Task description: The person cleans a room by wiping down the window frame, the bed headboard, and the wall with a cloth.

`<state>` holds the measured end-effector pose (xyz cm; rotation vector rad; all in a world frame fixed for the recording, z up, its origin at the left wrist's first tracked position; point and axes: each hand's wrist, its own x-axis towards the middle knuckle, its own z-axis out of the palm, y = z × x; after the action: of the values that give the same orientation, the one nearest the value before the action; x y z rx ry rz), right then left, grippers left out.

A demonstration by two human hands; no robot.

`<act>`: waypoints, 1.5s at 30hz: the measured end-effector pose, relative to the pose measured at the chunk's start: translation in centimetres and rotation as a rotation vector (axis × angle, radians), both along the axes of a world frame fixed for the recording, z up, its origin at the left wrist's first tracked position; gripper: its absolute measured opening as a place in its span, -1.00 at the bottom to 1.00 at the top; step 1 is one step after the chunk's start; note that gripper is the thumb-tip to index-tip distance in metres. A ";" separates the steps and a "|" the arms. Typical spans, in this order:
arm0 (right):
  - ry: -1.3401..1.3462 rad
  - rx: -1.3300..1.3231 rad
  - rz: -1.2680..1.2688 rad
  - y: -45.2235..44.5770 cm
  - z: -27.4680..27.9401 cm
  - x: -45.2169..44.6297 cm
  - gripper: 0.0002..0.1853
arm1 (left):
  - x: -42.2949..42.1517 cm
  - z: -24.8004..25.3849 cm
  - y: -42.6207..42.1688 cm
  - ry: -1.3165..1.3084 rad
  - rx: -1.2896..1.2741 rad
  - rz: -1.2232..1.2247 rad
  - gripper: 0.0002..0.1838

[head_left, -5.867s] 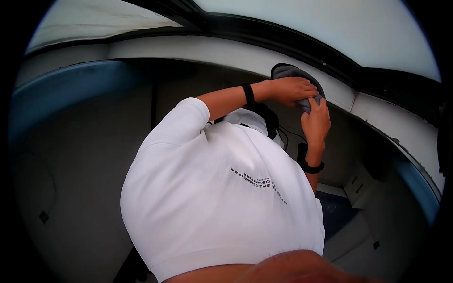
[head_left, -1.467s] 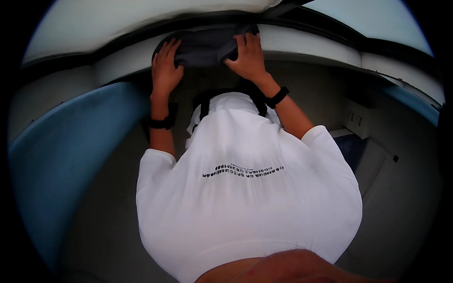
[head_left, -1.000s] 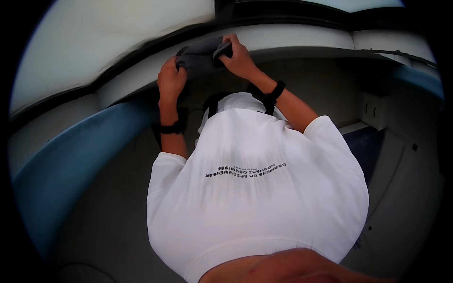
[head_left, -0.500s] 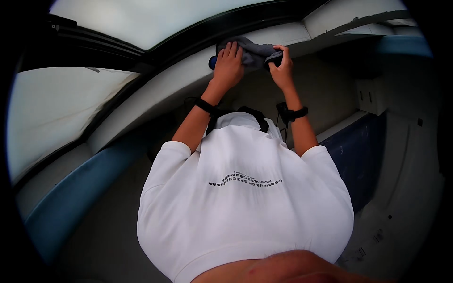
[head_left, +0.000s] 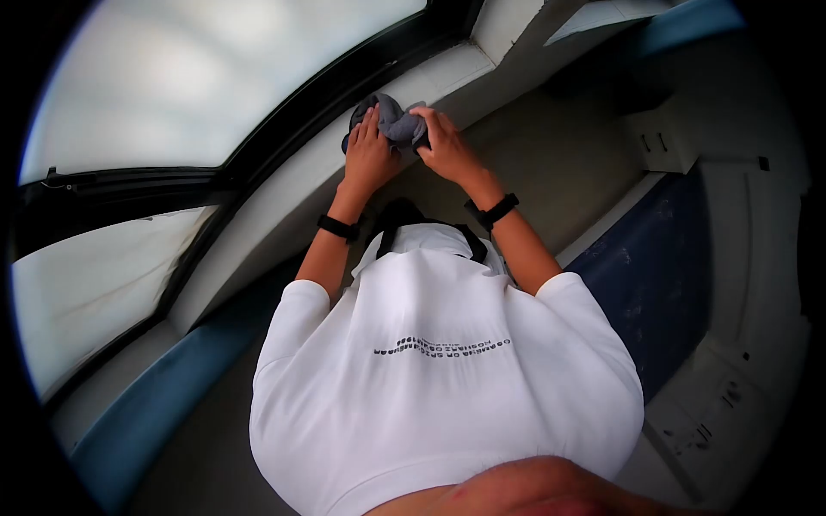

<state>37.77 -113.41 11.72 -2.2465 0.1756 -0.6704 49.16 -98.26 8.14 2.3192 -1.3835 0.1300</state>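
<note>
A crumpled grey cloth (head_left: 400, 125), darker at its left end, is bunched up on the white window ledge. My left hand (head_left: 370, 158) grips the left part of it, with the fingers laid close together over the top. At the right end, my right hand (head_left: 446, 150) holds the same cloth with fingers and thumb bent round it. The two hands are close together, and the cloth's underside is hidden. A black band (head_left: 338, 228) circles my left wrist, and another black band (head_left: 498, 211) my right.
The white ledge (head_left: 301, 185) runs below a black-framed window (head_left: 215, 86). A light blue strip (head_left: 172, 387) lies at lower left. To the right are a dark blue panel (head_left: 654, 267) and a white box-like block (head_left: 658, 142) with slots.
Both hands and the cloth have shifted left in view, and the hands are closer together, with the cloth bunched more tightly. The view has turned, showing more of the window.
</note>
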 end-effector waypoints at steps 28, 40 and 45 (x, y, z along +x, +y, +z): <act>0.428 0.281 0.090 -15.6 -1.8 -4.5 -0.61 | -0.1 -2.4 -18.0 -0.097 0.101 0.067 -0.37; 0.594 0.389 0.511 -21.7 -1.8 -3.3 -0.62 | -1.5 5.3 -20.9 0.187 0.462 -0.076 -0.55; 0.444 0.343 0.220 -30.6 -1.5 -9.0 -0.57 | -7.0 6.4 -28.5 0.476 0.050 -0.504 -0.46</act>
<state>28.74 -144.03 10.27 -2.0104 0.2366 -0.0121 42.14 -126.76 14.56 1.7950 -1.6551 -0.5728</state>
